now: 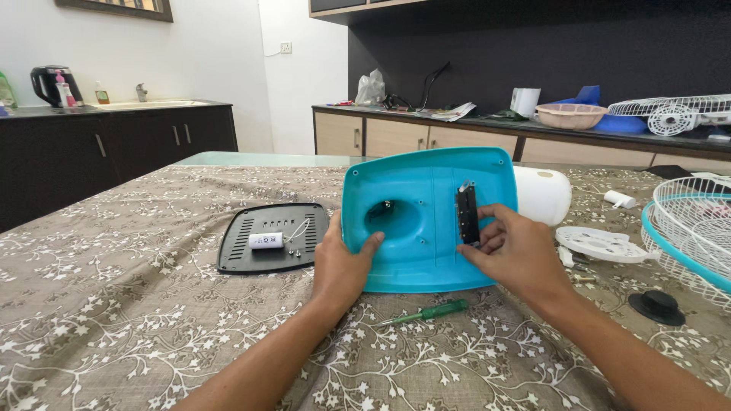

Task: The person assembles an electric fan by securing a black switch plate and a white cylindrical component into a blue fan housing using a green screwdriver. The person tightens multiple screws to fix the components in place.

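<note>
Fingers of both hands on an upturned turquoise fan base, the right ones pinching a black switch block.

Right-hand fingers (487,236) are pressed together around the black switch block (467,213), which stands in the hollow underside of the turquoise fan base (415,251); the right hand (518,255) rests against the shell's lower right. The left hand (341,266) grips the base's left edge, thumb hooked over the rim, tilting it up off the patterned desk (114,304). To do this well, I judge the left hand should hold the shell steady while the block is guided squarely, without straining any wires. A green screwdriver (430,312) lies just in front; a dark vented cover plate (270,237) carrying a white capacitor (266,240) sits to the left.
</note>
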